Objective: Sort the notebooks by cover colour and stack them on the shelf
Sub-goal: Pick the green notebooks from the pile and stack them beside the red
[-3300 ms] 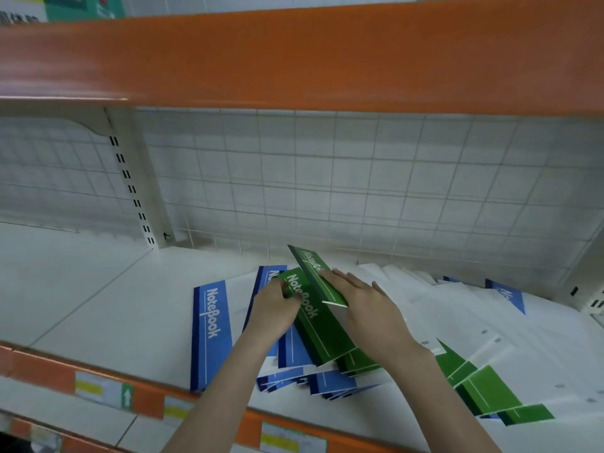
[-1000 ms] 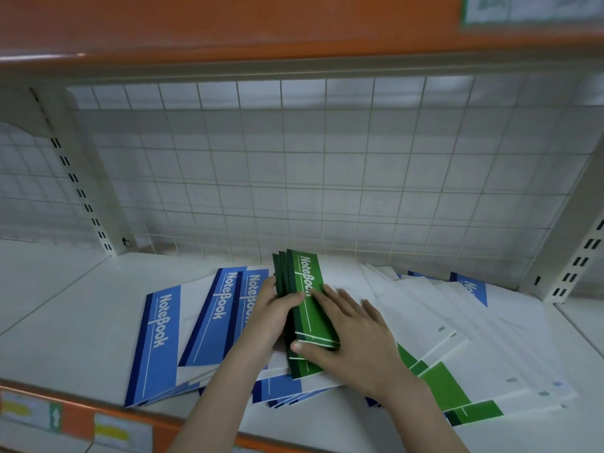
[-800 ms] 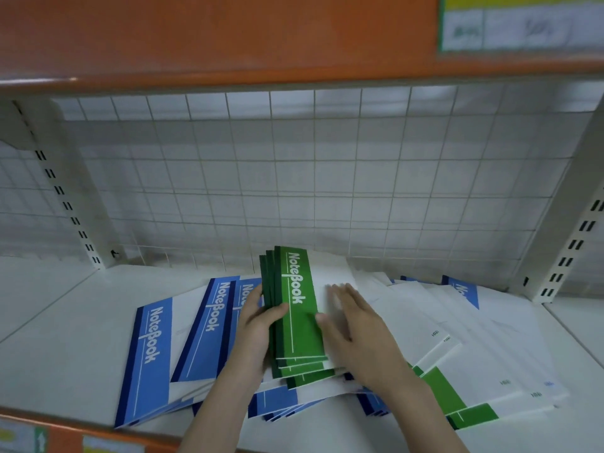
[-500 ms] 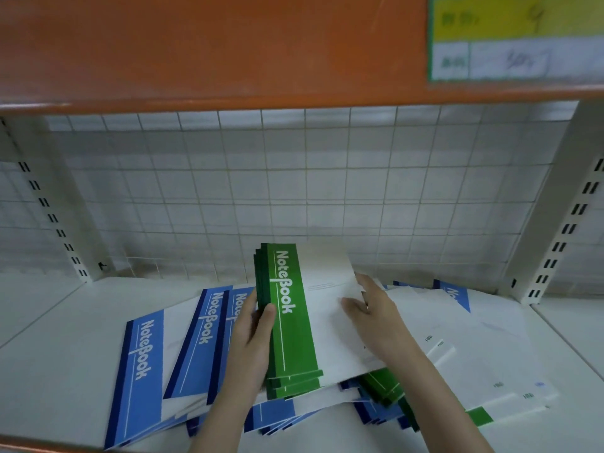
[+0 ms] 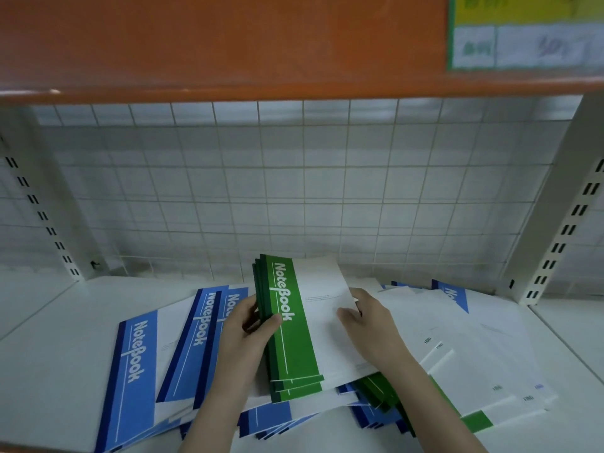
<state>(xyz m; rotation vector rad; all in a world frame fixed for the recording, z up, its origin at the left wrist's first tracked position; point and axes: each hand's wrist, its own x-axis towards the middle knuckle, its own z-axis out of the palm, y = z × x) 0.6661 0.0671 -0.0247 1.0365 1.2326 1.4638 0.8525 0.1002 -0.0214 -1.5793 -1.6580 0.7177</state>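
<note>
Green notebooks (image 5: 294, 325) sit gathered between both hands above the scattered pile, long axis running away from the person. Left hand (image 5: 243, 338) clasps the spine edge; right hand (image 5: 369, 325) pinches the far white edge, blue notebooks (image 5: 137, 364) lying leftward on the shelf (image 5: 65, 308).

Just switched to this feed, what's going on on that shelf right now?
A person is sorting notebooks by cover colour. Both hands hold a small bundle of green notebooks above the pile: the left hand grips its spine edge, the right hand pinches the white side. Blue notebooks lie fanned on the white shelf to the left. To the right a loose heap of face-down notebooks remains unsorted, with blue and green edges showing.
</note>
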